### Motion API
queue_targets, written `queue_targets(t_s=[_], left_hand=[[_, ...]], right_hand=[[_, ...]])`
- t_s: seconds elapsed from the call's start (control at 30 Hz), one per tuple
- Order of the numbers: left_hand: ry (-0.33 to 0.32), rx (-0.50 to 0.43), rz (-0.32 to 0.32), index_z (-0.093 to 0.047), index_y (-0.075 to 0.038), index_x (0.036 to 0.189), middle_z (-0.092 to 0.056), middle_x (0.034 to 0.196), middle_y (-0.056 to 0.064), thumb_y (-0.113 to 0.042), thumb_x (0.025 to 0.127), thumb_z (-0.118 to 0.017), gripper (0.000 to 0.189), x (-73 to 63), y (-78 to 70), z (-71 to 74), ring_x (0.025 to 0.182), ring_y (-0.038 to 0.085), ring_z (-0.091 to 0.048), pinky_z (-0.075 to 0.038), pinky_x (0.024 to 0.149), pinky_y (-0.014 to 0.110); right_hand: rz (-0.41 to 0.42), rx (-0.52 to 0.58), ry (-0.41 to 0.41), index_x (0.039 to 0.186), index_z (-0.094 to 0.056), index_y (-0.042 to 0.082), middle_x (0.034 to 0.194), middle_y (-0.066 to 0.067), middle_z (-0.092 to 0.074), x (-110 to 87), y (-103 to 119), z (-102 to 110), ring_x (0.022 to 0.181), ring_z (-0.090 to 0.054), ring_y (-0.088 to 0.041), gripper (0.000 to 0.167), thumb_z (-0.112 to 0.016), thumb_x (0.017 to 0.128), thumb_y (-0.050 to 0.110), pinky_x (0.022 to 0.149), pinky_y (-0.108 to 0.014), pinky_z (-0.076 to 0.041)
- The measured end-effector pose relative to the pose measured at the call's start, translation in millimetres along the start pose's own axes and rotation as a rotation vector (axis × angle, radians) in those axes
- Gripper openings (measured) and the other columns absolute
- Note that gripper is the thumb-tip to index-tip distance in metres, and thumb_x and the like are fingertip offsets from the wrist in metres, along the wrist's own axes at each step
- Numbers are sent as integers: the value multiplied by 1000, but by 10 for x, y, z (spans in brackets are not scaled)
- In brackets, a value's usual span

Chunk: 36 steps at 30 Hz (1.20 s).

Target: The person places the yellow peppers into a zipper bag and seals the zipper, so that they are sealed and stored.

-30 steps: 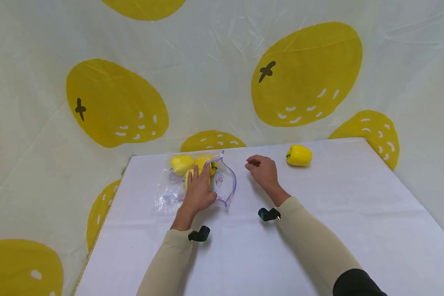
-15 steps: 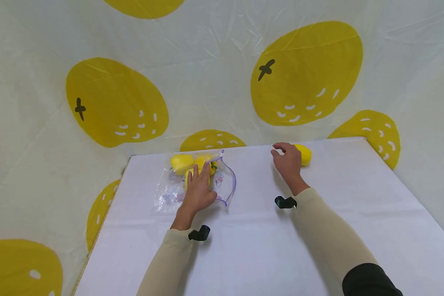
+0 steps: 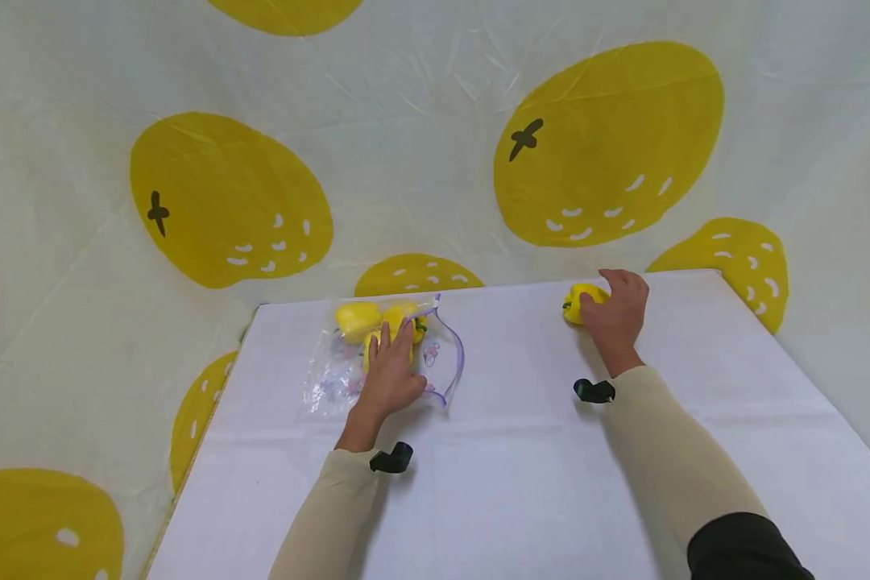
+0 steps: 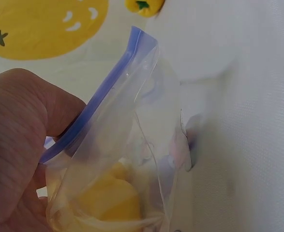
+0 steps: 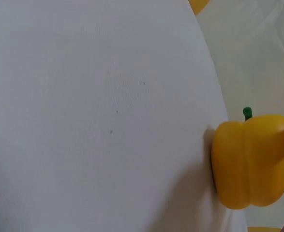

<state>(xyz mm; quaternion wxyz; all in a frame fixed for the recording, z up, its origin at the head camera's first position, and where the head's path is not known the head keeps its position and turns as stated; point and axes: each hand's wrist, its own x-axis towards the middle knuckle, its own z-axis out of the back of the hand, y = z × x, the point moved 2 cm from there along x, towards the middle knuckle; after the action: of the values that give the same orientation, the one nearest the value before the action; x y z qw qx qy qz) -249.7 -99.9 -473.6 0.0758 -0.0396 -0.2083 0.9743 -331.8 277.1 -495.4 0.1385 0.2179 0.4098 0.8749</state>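
At left on the table lies a clear zip bag (image 3: pixel 333 395) with a purple zip edge and yellow bell peppers (image 3: pixel 358 322) inside. My left hand (image 3: pixel 390 379) lies over the bag's mouth, holding its rim, fingers stretched over the peppers. In the left wrist view the thumb (image 4: pixel 59 104) hooks at the zip strip (image 4: pixel 103 101), and the mouth stands raised. My right hand (image 3: pixel 619 314) is around a loose yellow bell pepper (image 5: pixel 252 162) near the table's back edge. Its thumb is in front and the fingers arch beyond; a fingertip shows at the pepper's side in the right wrist view, without a clear grip.
A white cloth covers the table (image 3: pixel 493 483). Behind it hangs a pale curtain (image 3: pixel 413 177) printed with big yellow fruits, close to the back edge. Small black cameras (image 3: pixel 391 457) sit at both wrists.
My right hand has moved right, passing over the loose pepper and coming down on its far right side. The left hand and the bag have stayed put.
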Motion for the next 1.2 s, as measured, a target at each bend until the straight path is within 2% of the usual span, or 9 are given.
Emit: queue_targets(t_s=[0.1, 0.23, 0.33, 0.47, 0.57, 0.67, 0.83, 0.93, 1.2], left_hand=[[3, 1, 8, -18, -12, 168, -15, 178, 2, -16, 82, -70, 101, 4, -3, 9, 166, 33, 3, 5, 134, 54], [5, -3, 12, -19, -12, 168, -15, 178, 1, -16, 82, -70, 100, 3, -6, 23, 166, 33, 3, 5, 134, 54], [11, -12, 9, -18, -12, 168, -14, 178, 2, -16, 82, -69, 100, 6, -5, 29, 166, 34, 3, 6, 134, 54], [11, -10, 7, -19, -11, 168, -14, 178, 2, -16, 82, -68, 99, 15, 11, 39, 166, 35, 3, 5, 134, 55], [9, -10, 9, -19, -11, 167, -15, 177, 3, -16, 81, -68, 99, 18, 24, 47, 166, 35, 3, 5, 134, 55], [14, -28, 6, -19, -11, 168, -16, 177, 3, -16, 81, -68, 99, 28, 23, 50, 166, 35, 3, 6, 133, 55], [14, -38, 7, -20, -11, 167, -17, 177, 4, -15, 81, -68, 99, 33, 16, 40, 166, 35, 3, 6, 133, 56], [11, -42, 15, -20, -12, 167, -17, 177, 3, -15, 80, -68, 100, 30, 16, 38, 166, 35, 3, 6, 133, 55], [-4, -52, -19, -22, -8, 166, -21, 176, 7, -14, 80, -64, 96, 41, 27, 63, 165, 39, 0, 4, 133, 57]], right_hand=[[-66, 8, 93, 157, -44, 10, 163, -19, -38, 28, -80, 43, 155, -25, -38, 66, -64, 97, 30, 129, -55, -28], [-123, 29, 235, 164, -31, 10, 169, -22, -31, 53, -126, 69, 156, -25, -44, 77, -62, 99, 39, 129, -60, -23], [-159, 49, 342, 165, -25, 8, 169, -25, -29, 45, -161, 62, 152, -30, -47, 80, -63, 100, 38, 128, -62, -24], [-145, 44, 437, 166, -19, 5, 167, -29, -28, 25, -216, 35, 145, -34, -49, 85, -67, 98, 26, 126, -65, -26], [-137, 28, 439, 165, -21, 5, 165, -29, -31, 10, -252, 31, 145, -35, -50, 87, -71, 96, 23, 125, -66, -26], [-160, 25, 401, 164, -27, 8, 164, -27, -37, -2, -283, 50, 145, -38, -48, 86, -74, 94, 25, 124, -65, -29], [-125, 17, 342, 159, -39, 5, 157, -28, -48, -6, -303, 76, 142, -45, -48, 82, -80, 90, 24, 122, -62, -35], [-118, 24, 343, 159, -41, 4, 157, -27, -49, -16, -292, 80, 142, -46, -47, 82, -81, 89, 23, 123, -61, -35], [-128, 6, 370, 160, -39, 5, 159, -26, -47, -41, -297, 48, 144, -44, -47, 83, -81, 91, 24, 124, -61, -34]])
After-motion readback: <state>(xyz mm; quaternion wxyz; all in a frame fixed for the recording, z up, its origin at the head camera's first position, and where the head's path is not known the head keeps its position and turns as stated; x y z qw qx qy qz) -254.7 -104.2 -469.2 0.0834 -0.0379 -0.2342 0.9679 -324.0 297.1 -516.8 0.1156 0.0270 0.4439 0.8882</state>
